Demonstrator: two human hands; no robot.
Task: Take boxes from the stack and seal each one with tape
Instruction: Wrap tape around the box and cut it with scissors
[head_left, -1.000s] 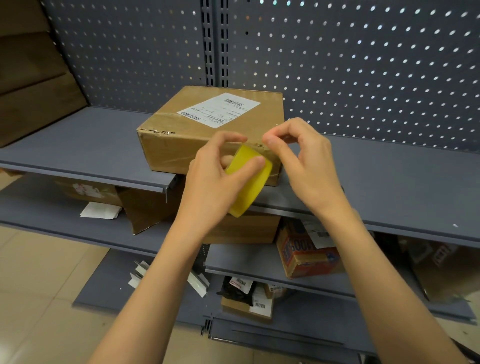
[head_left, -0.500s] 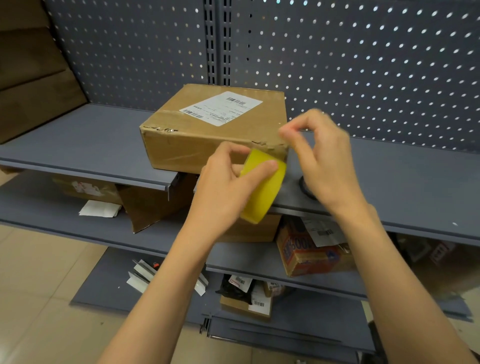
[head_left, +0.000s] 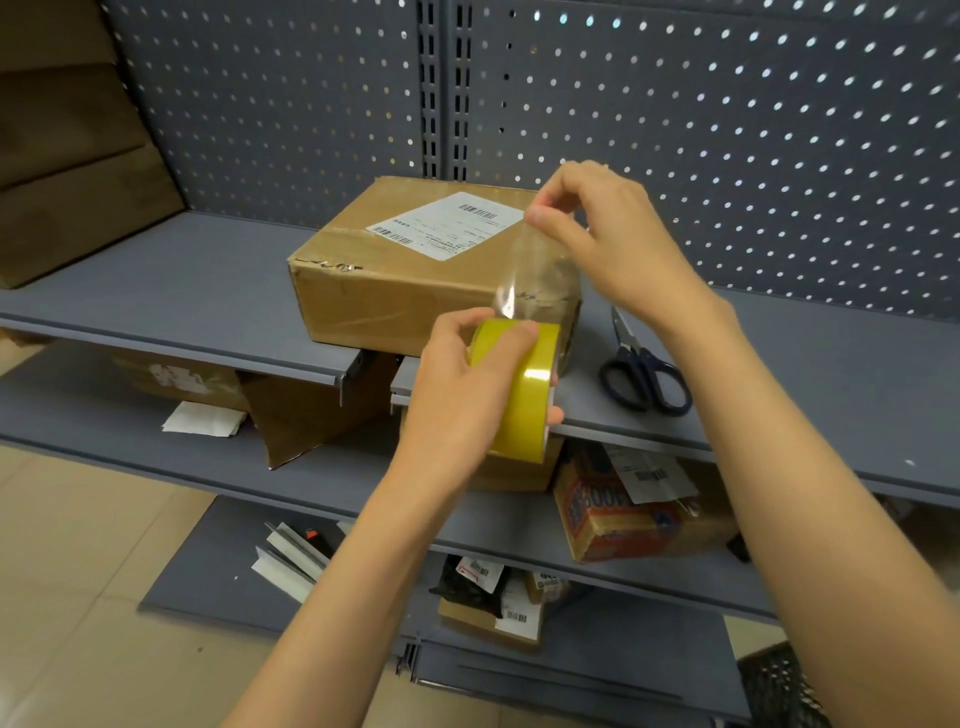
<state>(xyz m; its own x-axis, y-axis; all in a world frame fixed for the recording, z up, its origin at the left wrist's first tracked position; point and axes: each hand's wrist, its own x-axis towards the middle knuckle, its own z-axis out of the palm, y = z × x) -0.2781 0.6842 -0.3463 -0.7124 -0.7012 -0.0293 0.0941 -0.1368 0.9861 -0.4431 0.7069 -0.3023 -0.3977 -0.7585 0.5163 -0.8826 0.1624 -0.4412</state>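
On the top grey metal shelf (head_left: 156, 291), a brown cardboard box (head_left: 395, 280) with a white shipping label (head_left: 447, 223) on its lid is sitting with its front edge near the shelf's lip, just in front of me. I am holding a yellow roll of clear packing tape (head_left: 522, 389) right before the box's lower right corner, my left hand (head_left: 462, 395) curling around it with the thumb lying over the top of the roll. My right hand (head_left: 602, 234) is pinching the free end of a clear strip of tape (head_left: 519, 270) between thumb and fingertips, and the strip is stretching up from the roll across the box's right front corner. Blue-handled scissors (head_left: 641, 374) are lying on the shelf just right of the box. Behind them a grey pegboard back panel (head_left: 727, 130) is rising, and more cardboard boxes (head_left: 639, 514) are resting on the lower shelves.
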